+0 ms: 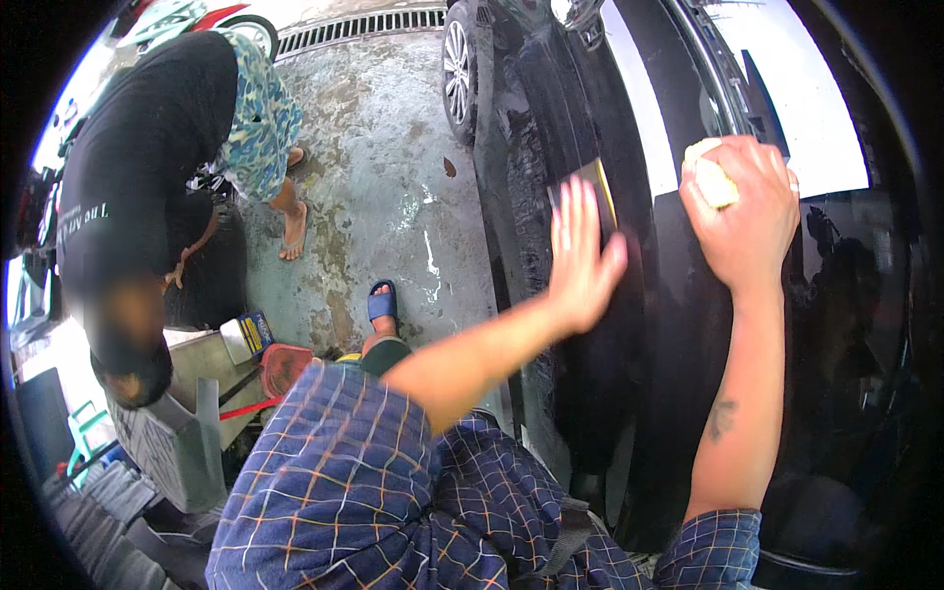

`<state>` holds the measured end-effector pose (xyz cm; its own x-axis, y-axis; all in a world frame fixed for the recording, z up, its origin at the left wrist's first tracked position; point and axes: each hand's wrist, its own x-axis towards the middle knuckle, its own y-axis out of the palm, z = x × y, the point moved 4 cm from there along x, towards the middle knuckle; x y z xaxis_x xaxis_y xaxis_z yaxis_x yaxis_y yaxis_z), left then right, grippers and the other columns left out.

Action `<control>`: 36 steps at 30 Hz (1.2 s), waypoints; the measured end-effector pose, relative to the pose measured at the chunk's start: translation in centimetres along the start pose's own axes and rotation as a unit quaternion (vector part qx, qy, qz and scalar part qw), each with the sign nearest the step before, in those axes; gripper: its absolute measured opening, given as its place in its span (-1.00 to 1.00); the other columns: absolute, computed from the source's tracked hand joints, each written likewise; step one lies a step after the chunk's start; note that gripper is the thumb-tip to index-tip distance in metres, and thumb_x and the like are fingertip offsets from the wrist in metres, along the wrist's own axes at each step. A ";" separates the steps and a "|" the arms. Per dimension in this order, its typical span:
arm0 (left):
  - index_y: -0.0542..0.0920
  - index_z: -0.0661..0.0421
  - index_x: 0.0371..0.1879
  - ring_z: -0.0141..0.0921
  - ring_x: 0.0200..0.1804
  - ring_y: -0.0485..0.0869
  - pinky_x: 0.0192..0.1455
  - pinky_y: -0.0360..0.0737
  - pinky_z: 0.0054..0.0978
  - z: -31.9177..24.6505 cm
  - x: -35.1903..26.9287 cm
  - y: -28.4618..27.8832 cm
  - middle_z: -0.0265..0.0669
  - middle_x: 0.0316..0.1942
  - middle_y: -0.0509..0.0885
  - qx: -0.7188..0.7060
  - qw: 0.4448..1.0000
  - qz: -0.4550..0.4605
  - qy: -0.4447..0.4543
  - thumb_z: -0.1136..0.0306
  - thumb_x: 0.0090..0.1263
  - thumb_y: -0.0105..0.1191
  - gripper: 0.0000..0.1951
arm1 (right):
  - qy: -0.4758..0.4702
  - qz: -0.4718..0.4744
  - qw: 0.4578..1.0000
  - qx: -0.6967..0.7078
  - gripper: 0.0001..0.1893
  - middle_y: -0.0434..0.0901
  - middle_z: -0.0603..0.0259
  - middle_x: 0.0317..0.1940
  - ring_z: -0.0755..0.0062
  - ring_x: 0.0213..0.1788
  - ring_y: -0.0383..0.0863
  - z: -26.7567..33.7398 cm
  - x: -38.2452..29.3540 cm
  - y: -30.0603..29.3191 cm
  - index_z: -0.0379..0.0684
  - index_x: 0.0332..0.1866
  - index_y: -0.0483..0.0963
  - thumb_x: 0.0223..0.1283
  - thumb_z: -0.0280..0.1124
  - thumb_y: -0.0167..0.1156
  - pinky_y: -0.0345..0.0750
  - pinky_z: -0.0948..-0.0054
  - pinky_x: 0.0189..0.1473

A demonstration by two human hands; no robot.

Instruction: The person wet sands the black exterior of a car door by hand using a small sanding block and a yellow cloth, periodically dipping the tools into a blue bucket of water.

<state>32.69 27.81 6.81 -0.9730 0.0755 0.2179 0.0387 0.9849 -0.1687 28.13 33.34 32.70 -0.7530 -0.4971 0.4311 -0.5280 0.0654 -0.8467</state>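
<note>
My right hand grips a pale yellow sponge or wad of cloth against the upper side of a glossy black car, close to a chrome trim strip. Lower on the same side, my left hand is stretched out and slightly blurred. Its fingers lie over a flat, dark object with a yellow edge, the thumb near its lower end. The fingers partly hide this object, so its exact kind is unclear.
A person in a dark shirt bends over at the left. Below stand a blue-and-yellow labelled box, a red dustpan and a grey plastic container. A car wheel, floor drain grate and wet concrete floor lie ahead.
</note>
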 end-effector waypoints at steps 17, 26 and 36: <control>-0.19 0.29 0.82 0.11 0.87 -0.27 0.86 -0.22 0.11 3.5 1.6 0.7 0.21 0.85 -0.24 -0.011 0.999 -0.040 -0.003 0.06 0.75 -0.15 -0.13 | -0.007 -0.001 0.999 -0.044 -0.79 0.79 0.27 -0.10 0.07 0.00 0.74 -2.3 1.4 1.3 -0.08 -0.18 0.76 0.18 -0.21 0.48 0.61 0.08 0.17; -0.19 0.29 0.82 0.08 0.87 -0.23 0.88 -0.18 0.03 11.0 16.2 -6.3 0.22 0.85 -0.22 -0.024 0.992 -0.104 -0.059 -0.11 0.81 -0.18 -0.10 | -0.015 0.006 1.000 0.000 -0.79 0.79 0.26 -0.09 0.09 0.05 0.73 -1.2 4.6 1.9 -0.11 -0.17 0.74 0.18 -0.24 0.47 0.60 0.09 0.19; -0.30 0.29 0.82 0.14 0.87 -0.38 0.85 -0.28 0.18 1.0 -6.6 2.2 0.19 0.86 -0.36 0.005 0.995 0.078 0.065 -0.07 0.68 -0.02 0.03 | 0.003 0.018 1.000 -0.011 -0.80 0.76 0.25 -0.10 0.10 0.04 0.72 -3.2 3.7 1.5 -0.08 -0.21 0.73 0.12 -0.25 0.49 0.56 0.08 0.17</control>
<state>38.96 29.30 4.09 -0.9179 0.2476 0.3101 0.1841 0.9579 -0.2202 23.30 34.36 34.00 -0.7744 -0.4889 0.4016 -0.5079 0.1020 -0.8553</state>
